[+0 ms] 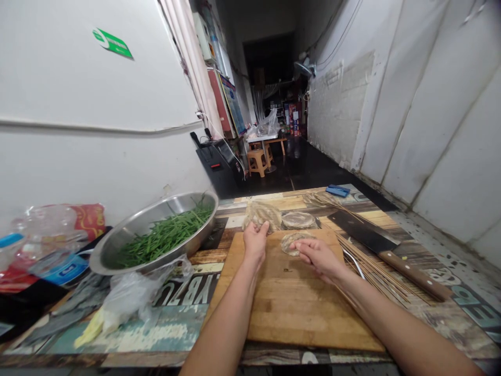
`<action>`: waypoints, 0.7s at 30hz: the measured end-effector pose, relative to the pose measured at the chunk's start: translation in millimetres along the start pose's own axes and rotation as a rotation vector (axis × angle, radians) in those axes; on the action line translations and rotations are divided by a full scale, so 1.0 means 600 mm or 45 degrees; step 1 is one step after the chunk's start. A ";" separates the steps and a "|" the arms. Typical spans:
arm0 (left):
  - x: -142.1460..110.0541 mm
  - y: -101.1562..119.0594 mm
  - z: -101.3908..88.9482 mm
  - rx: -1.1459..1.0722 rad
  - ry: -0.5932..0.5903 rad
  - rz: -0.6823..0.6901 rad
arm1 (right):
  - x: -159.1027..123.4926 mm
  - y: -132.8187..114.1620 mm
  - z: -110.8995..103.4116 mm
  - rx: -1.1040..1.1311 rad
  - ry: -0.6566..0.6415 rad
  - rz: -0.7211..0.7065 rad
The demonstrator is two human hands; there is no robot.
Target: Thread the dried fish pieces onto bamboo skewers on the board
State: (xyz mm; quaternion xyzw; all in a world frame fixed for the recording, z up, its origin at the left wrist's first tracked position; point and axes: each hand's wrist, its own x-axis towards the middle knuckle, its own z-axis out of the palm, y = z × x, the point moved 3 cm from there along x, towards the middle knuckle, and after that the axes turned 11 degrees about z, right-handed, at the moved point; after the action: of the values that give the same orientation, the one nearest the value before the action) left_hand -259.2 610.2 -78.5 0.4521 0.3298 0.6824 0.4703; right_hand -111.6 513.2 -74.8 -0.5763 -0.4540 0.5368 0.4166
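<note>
My left hand [256, 241] is closed at the near edge of a thin, round, grey-brown sheet [266, 211], past the far left edge of the wooden cutting board [289, 308]. My right hand [319, 256] pinches a smaller, thin, round sheet [290, 243] of the same look and holds it over the far part of the board. Beyond the board, between both hands, lies a flat stack of similar round sheets [298, 220]. Bamboo skewers [376, 269] lie in a loose bundle right of the board, close to my right forearm.
A cleaver [360, 230] with a wooden handle lies at the right, a blue object [337, 191] at the far edge. To the left stand a steel bowl [152, 269] of cut green stalks, a plastic bag [129, 297] and packaged bottles [50, 230]. More sheets [321, 199] lie farther back.
</note>
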 end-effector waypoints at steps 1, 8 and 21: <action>0.000 0.002 0.000 -0.038 0.026 -0.040 | 0.000 -0.002 -0.001 -0.100 0.064 -0.128; -0.002 0.021 0.003 -0.226 0.109 -0.238 | 0.005 0.009 -0.002 -0.626 0.332 -0.586; 0.002 0.035 -0.005 -0.402 0.185 -0.727 | 0.006 0.005 0.006 -0.300 -0.104 -0.304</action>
State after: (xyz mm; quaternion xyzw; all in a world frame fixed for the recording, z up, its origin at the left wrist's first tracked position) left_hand -269.4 603.9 -61.0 0.2131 0.3659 0.5961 0.6822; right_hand -114.7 515.9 -78.8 -0.5409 -0.5954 0.4496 0.3883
